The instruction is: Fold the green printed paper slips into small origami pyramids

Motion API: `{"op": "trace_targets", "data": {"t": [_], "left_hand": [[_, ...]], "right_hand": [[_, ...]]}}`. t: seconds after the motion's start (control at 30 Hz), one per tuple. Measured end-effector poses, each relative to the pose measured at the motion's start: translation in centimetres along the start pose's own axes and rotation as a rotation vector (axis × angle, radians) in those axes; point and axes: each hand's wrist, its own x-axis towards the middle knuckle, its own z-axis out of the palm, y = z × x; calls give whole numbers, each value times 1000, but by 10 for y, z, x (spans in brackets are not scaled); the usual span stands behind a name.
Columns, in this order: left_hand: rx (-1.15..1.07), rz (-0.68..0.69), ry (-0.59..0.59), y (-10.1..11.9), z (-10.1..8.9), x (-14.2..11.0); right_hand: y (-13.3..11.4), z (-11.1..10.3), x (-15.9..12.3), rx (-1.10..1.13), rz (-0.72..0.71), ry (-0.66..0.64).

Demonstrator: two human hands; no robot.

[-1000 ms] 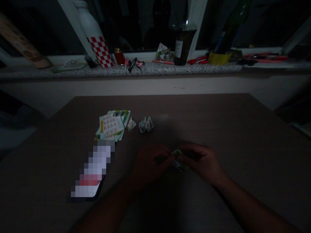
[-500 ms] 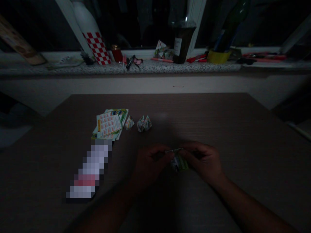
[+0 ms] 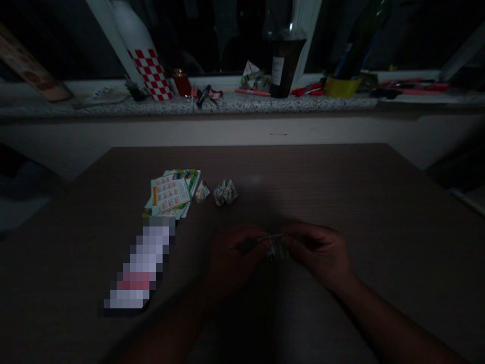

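Small green-and-white folded paper (image 3: pixel 279 249), creased, pinched between fingertips of my left hand (image 3: pixel 240 253) and right hand (image 3: pixel 316 253); thin top edge runs left-right, printed face below. Pointed folded-paper pieces (image 3: pixel 226 192) sit beyond my left hand, on wood-grain table (image 3: pixel 326 187).

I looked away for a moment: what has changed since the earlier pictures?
The small green paper has tilted, its top now showing as a thin edge. The left hand and right hand still hold it. The paper stack and folded paper pieces stayed put.
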Motion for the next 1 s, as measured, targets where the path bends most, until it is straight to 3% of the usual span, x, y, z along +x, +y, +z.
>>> {"op": "trace_targets", "data": {"t": [0.67,1.0], "left_hand": [[-24,148,-34,4,-1,-1],[-176,-95,11,2,-2,1]], "right_hand": [[-1,-2,-1,131,-2,-77],[-2,-3,2,229,-42,-66]]}}
